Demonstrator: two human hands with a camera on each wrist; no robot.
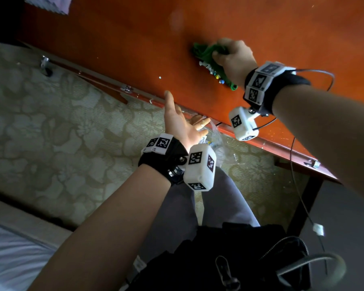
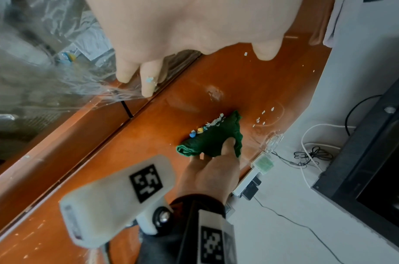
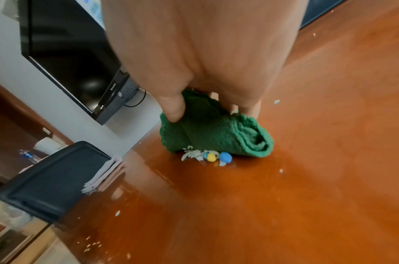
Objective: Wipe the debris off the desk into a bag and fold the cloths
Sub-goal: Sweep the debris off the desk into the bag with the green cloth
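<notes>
My right hand [image 1: 233,57] grips a bunched green cloth [image 1: 204,52] and presses it on the orange desk [image 1: 114,43]. A line of white, yellow and blue debris [image 3: 207,156] lies against the cloth's [image 3: 216,132] near edge. My left hand [image 1: 183,122] sits at the desk's front edge, thumb spread. In the left wrist view its straight fingers [image 2: 149,76] press the rim of a clear plastic bag [image 2: 47,75] against that edge. The bag [image 1: 218,137] hangs below the desk with some scraps inside. A gap of bare desk separates cloth and bag.
Small white bits [image 2: 264,116] are scattered on the desk beyond the cloth [image 2: 212,141]. A black tray [image 3: 51,180] and a pale folded cloth [image 3: 106,173] lie further along. A dark TV [image 3: 70,53] hangs on the wall behind. A power strip [image 2: 250,178] lies at the back edge.
</notes>
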